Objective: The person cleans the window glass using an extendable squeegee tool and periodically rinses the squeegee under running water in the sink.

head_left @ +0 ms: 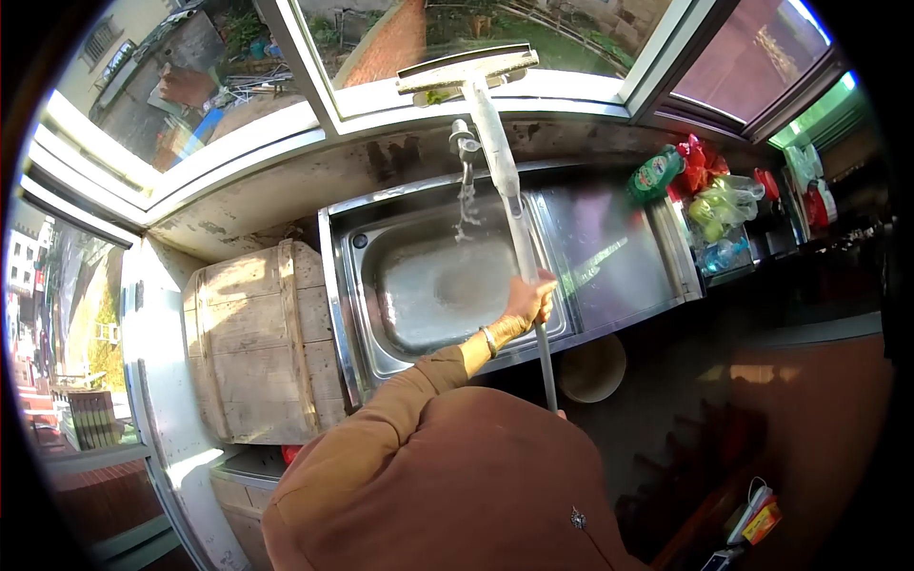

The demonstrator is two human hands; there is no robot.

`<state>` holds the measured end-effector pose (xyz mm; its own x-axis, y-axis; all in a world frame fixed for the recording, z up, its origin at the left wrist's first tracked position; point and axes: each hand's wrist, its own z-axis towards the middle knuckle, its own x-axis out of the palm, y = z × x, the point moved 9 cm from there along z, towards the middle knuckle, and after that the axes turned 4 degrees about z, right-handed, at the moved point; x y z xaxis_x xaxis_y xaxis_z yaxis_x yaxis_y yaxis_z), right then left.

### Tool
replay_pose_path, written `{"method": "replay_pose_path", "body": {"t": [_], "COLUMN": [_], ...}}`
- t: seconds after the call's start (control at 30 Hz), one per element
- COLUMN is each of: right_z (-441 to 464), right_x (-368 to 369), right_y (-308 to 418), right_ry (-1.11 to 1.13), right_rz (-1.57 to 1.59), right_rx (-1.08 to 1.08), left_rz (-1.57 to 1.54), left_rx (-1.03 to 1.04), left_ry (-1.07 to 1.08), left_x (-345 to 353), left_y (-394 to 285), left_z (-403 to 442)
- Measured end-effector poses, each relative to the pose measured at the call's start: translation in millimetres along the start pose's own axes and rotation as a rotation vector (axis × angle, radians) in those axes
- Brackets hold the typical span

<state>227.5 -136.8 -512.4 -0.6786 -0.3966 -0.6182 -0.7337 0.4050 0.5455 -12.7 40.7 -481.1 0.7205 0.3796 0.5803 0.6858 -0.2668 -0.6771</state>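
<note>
My left hand [530, 303] is closed around the pole of a long-handled window squeegee [519, 238]. The squeegee's wide head [466, 71] is up at the window, in front of the lower frame. Only a sliver of my right hand [562, 414] shows beside the pole's lower end; my torso hides the rest, so its fingers cannot be made out. Beneath the pole lies a stainless steel sink [438, 285]. Behind it, a tap [464, 135] is on the wall, with what looks like water falling from it into the basin.
A wooden board cover [257, 343] lies left of the sink. On the right are a metal drainboard [609, 257], a green bottle [657, 174] and plastic bags [724, 205]. A round bucket [592, 369] stands below the counter. Window frames [324, 67] border the back and left.
</note>
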Motion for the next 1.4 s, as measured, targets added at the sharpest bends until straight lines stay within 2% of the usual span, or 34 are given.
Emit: {"method": "replay_pose_path", "body": {"t": [0.07, 0.17, 0.23, 0.3, 0.37, 0.43, 0.5, 0.6, 0.73, 0.8, 0.83, 0.93, 1.03, 1.3, 1.37, 1.4], "right_z": [-18.9, -26.9, -41.8, -41.7, -10.2, 8.2, 61.2, 68.5, 53.9, 62.0, 64.2, 56.4, 52.8, 42.2, 27.1, 18.6], "right_x": [-11.2, -19.2, -36.6, -39.8, -37.3, -36.9, -11.8, -6.4, -4.6, 12.6, 20.5, 19.9, 4.2, -23.1, -34.3, -43.2], "right_y": [15.4, -0.4, 19.5, 31.5, 44.8, 76.8, 47.0, 49.2, 26.4, -17.2, -41.3, -65.4, -70.6, -71.5, -64.6, -62.7], "right_ry": [-0.058, -0.166, -0.259, -0.256, -0.152, -0.242, -0.095, -0.116, -0.191, -0.104, -0.056, -0.037, 0.006, -0.022, -0.015, -0.115], "right_rz": [0.068, -0.027, 0.045, 0.156, 0.285, 0.389, 0.537, 0.507, 0.355, 0.377, 0.362, 0.311, 0.240, 0.108, 0.098, 0.094], "right_rx": [-0.154, -0.122, -0.309, -0.379, -0.343, -0.510, -0.418, -0.484, -0.546, -0.327, -0.237, -0.172, -0.072, -0.025, -0.010, -0.039], "left_rz": [-0.018, -0.036, -0.006, 0.029, 0.119, 0.214, 0.269, 0.299, 0.289, 0.310, 0.310, 0.314, 0.274, 0.230, 0.306, 0.333], "left_rx": [0.003, -0.025, 0.008, 0.035, 0.101, 0.266, 0.349, 0.336, 0.167, 0.035, 0.042, -0.006, 0.000, -0.020, 0.022, -0.044], "left_ry": [0.005, 0.010, 0.037, 0.126, 0.187, 0.187, 0.185, 0.145, 0.139, 0.069, 0.069, 0.087, 0.052, 0.073, 0.083, 0.093], "left_x": [4.6, 22.0, 43.8, 76.4, 106.5, 127.7, 139.2, 124.7, 88.7, 75.5, 67.9, 63.2, 62.0, 71.0, 75.6, 83.2], "left_y": [-2.2, -15.8, -29.9, -60.4, -98.4, -122.7, -144.9, -118.8, -46.7, -13.8, 5.9, 43.7, 55.2, 62.3, 55.7, 57.1], "left_z": [-4.0, -21.6, -35.9, -41.3, -28.2, -13.6, -12.7, 14.5, 38.9, 42.0, 49.8, 61.6, 69.2, 71.5, 62.5, 55.6]}}
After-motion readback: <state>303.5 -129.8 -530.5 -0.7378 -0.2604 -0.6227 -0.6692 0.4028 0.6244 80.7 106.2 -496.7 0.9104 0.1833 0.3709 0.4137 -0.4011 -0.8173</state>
